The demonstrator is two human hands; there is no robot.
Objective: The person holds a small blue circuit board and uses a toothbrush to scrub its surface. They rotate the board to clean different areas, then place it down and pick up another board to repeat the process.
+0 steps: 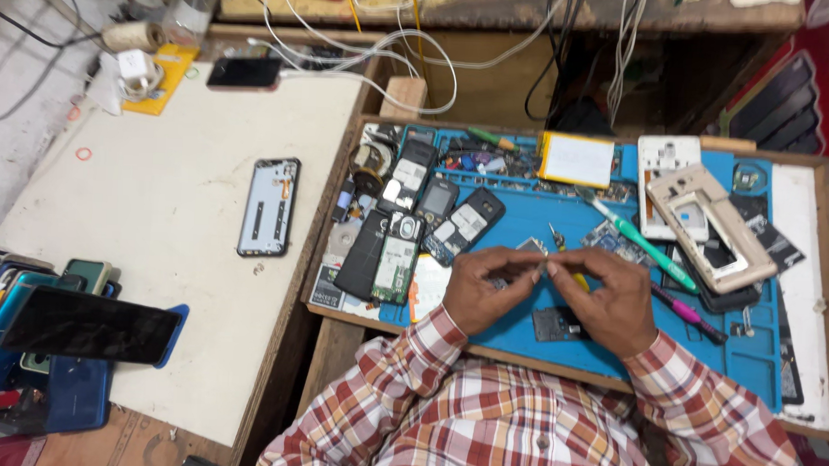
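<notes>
A: What are the two hands doing right now?

B: The left hand (482,286) and the right hand (610,300) are meeting over the blue work mat (525,223). Both sets of fingers are pinching together on a small metal part (535,249), held just above the mat between the thumbs and forefingers. A yellow-handled tool (578,280) is peeking out under the right hand; whether that hand is gripping it, I cannot tell.

A: How would you judge good handling here?

B: I'd say a light pinch at the edges, wrists resting on the surface so the hands are staying steady, and the piece kept low over the mat, since anything that small looks easy to drop.

A: What is lying around them?

B: A small dark square component (555,322) is sitting on the mat just below the hands. To the left, several opened keypad phones (438,211) are showing grey metal shields and dark plastic. To the right, a teal-handled tool (639,239) and a pink-handled tool (687,316) are lying near a gold phone frame (709,225). A flat yellow-edged battery (576,160) is resting at the back, and a glossy black phone (90,323) is lying on the pale surface (177,206) well apart.
</notes>
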